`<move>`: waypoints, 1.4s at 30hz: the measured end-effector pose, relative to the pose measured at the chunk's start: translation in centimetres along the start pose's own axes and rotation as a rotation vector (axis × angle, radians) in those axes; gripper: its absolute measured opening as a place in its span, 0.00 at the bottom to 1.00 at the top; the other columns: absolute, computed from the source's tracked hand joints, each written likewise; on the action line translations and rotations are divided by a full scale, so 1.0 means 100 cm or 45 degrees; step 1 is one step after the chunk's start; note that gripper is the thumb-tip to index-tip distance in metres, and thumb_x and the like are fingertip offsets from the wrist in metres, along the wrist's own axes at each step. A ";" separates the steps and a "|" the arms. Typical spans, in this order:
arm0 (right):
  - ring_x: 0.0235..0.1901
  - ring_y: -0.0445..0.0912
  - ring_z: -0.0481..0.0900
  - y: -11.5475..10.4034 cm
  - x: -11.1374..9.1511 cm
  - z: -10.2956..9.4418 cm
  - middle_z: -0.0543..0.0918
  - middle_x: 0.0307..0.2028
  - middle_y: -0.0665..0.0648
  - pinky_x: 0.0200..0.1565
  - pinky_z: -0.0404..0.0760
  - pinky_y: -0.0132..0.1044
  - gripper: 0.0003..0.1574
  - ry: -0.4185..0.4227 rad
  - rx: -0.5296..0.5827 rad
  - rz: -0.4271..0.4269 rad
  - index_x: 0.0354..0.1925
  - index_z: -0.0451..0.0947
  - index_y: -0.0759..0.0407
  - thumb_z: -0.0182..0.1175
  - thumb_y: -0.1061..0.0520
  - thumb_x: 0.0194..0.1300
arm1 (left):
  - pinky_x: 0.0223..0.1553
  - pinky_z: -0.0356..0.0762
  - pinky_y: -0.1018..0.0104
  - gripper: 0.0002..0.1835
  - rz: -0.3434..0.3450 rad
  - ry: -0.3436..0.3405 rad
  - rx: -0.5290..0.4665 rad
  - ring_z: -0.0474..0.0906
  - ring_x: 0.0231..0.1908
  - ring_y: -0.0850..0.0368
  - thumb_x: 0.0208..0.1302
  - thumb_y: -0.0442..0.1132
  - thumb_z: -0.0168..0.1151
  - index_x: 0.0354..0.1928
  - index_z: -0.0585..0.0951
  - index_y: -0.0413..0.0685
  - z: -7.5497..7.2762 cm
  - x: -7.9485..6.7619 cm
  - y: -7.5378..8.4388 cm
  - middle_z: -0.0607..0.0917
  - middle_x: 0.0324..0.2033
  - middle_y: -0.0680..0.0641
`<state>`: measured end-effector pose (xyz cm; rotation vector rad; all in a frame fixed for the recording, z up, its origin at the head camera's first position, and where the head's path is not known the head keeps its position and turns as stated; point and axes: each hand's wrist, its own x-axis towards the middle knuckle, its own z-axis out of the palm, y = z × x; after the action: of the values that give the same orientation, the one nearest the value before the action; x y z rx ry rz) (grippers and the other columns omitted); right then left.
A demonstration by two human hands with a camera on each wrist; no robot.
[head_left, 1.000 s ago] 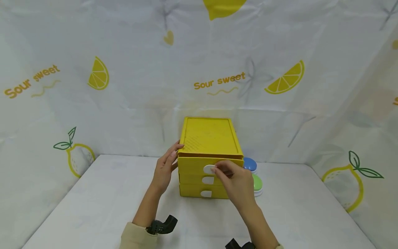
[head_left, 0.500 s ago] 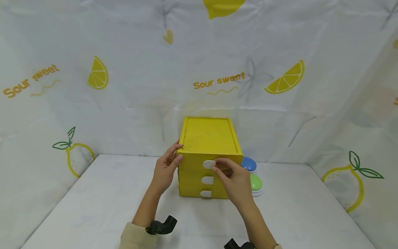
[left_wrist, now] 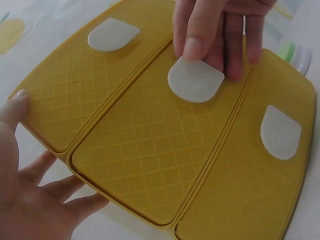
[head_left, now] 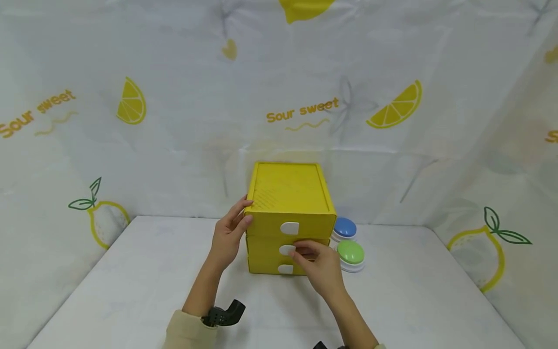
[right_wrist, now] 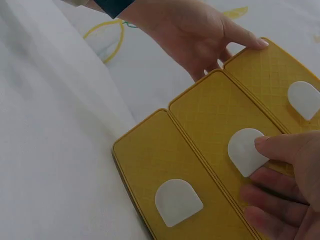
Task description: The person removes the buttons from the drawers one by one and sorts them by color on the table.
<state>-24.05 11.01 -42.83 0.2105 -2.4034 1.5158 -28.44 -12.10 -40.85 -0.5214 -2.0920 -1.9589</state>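
Note:
A yellow cabinet [head_left: 289, 189] with three stacked drawers stands at the back of the table, all fronts nearly flush. My left hand [head_left: 227, 236] rests on its left side near the top, the thumb on the front edge and the other fingers stretched along the side wall. My right hand [head_left: 321, 269] pinches the white pull tab [left_wrist: 194, 82] of the middle drawer [left_wrist: 145, 135], thumb on its face and fingers behind it. The top drawer's white tab [head_left: 289, 228] and the bottom drawer's white tab [right_wrist: 176, 201] are untouched.
Right of the cabinet sit a blue-topped round button [head_left: 345, 228] and a green-topped round button [head_left: 350, 253], both on white bases. A white cloth with lemon prints [head_left: 183, 121] hangs behind the white table [head_left: 131, 286].
The top drawer, slightly out a second ago, has been pushed in. My right hand has moved down from its tab to the middle drawer's tab. The left hand stays at the cabinet's side.

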 end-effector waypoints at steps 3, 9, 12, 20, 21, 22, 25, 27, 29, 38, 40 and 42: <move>0.31 0.41 0.87 0.004 0.000 0.007 0.90 0.31 0.53 0.34 0.85 0.27 0.08 0.064 0.029 -0.009 0.35 0.89 0.56 0.77 0.57 0.56 | 0.67 0.72 0.62 0.21 -0.011 -0.006 -0.020 0.63 0.75 0.47 0.78 0.42 0.54 0.68 0.73 0.49 0.000 -0.002 0.000 0.62 0.78 0.52; 0.27 0.39 0.85 0.007 -0.001 0.014 0.90 0.28 0.54 0.31 0.84 0.27 0.07 0.172 0.022 -0.078 0.30 0.88 0.58 0.78 0.58 0.54 | 0.67 0.72 0.61 0.21 0.002 -0.007 -0.031 0.62 0.76 0.46 0.77 0.41 0.54 0.69 0.74 0.48 0.000 -0.002 -0.001 0.63 0.78 0.52; 0.25 0.38 0.84 0.007 -0.003 0.015 0.90 0.27 0.54 0.30 0.83 0.27 0.06 0.197 0.015 -0.092 0.29 0.88 0.58 0.77 0.58 0.54 | 0.68 0.71 0.58 0.21 0.003 0.008 -0.015 0.62 0.76 0.45 0.77 0.41 0.55 0.69 0.74 0.49 0.001 -0.002 -0.003 0.63 0.78 0.51; 0.26 0.36 0.83 0.004 -0.014 0.010 0.90 0.28 0.53 0.30 0.82 0.26 0.07 0.181 -0.032 -0.036 0.29 0.88 0.57 0.76 0.56 0.56 | 0.69 0.69 0.57 0.21 0.003 0.007 -0.038 0.61 0.76 0.46 0.78 0.42 0.54 0.69 0.73 0.51 0.006 -0.004 -0.005 0.63 0.77 0.53; 0.26 0.36 0.82 0.003 -0.016 0.010 0.90 0.28 0.53 0.30 0.83 0.26 0.07 0.185 -0.040 -0.030 0.29 0.88 0.57 0.77 0.56 0.56 | 0.70 0.69 0.58 0.21 0.003 -0.001 -0.047 0.60 0.77 0.47 0.78 0.42 0.54 0.69 0.73 0.51 0.006 -0.004 -0.006 0.63 0.78 0.54; 0.26 0.36 0.83 0.002 -0.018 0.009 0.90 0.28 0.52 0.30 0.83 0.26 0.07 0.188 -0.049 -0.026 0.29 0.88 0.57 0.77 0.56 0.55 | 0.69 0.69 0.59 0.22 0.001 -0.009 -0.051 0.60 0.77 0.47 0.77 0.42 0.55 0.69 0.73 0.52 0.005 -0.004 -0.005 0.62 0.78 0.54; 0.26 0.35 0.83 0.000 -0.022 0.009 0.90 0.28 0.51 0.31 0.83 0.26 0.06 0.178 -0.066 -0.008 0.29 0.88 0.56 0.77 0.56 0.55 | 0.68 0.71 0.60 0.24 -0.036 -0.033 -0.052 0.61 0.76 0.48 0.76 0.40 0.57 0.71 0.72 0.54 0.003 -0.004 -0.002 0.61 0.78 0.55; 0.26 0.35 0.83 0.000 -0.025 0.009 0.90 0.28 0.50 0.32 0.84 0.27 0.06 0.167 -0.063 -0.008 0.29 0.88 0.55 0.77 0.57 0.55 | 0.66 0.72 0.60 0.26 -0.068 -0.051 -0.045 0.62 0.76 0.49 0.74 0.40 0.59 0.72 0.70 0.57 0.000 -0.005 -0.001 0.59 0.79 0.56; 0.25 0.34 0.83 0.000 -0.027 0.008 0.90 0.27 0.50 0.31 0.84 0.27 0.06 0.159 -0.057 -0.030 0.29 0.88 0.54 0.77 0.57 0.55 | 0.66 0.72 0.60 0.28 -0.085 -0.065 -0.035 0.63 0.75 0.49 0.74 0.39 0.60 0.74 0.69 0.60 -0.002 -0.007 0.001 0.58 0.79 0.57; 0.24 0.34 0.83 -0.005 -0.035 0.004 0.90 0.26 0.49 0.30 0.84 0.27 0.06 0.177 -0.101 -0.107 0.28 0.88 0.54 0.77 0.58 0.54 | 0.67 0.72 0.55 0.34 -0.032 -0.085 0.059 0.64 0.74 0.46 0.75 0.43 0.58 0.78 0.58 0.70 -0.004 -0.007 -0.007 0.59 0.79 0.53; 0.24 0.33 0.82 -0.007 -0.037 0.004 0.90 0.26 0.49 0.30 0.83 0.27 0.06 0.176 -0.112 -0.086 0.28 0.88 0.53 0.77 0.58 0.53 | 0.67 0.73 0.53 0.36 -0.075 -0.090 0.055 0.64 0.75 0.45 0.75 0.44 0.59 0.78 0.57 0.71 -0.005 -0.007 -0.010 0.59 0.79 0.53; 0.24 0.33 0.82 -0.008 -0.039 0.004 0.89 0.26 0.49 0.30 0.83 0.26 0.06 0.171 -0.116 -0.062 0.27 0.88 0.53 0.78 0.58 0.53 | 0.67 0.73 0.50 0.36 -0.118 -0.096 0.049 0.64 0.75 0.44 0.74 0.46 0.59 0.78 0.57 0.72 -0.006 -0.008 -0.013 0.59 0.79 0.53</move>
<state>-20.18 10.19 -43.54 0.1415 -2.3373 1.3511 -28.30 -12.85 -42.27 -0.5071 -2.2333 -1.9737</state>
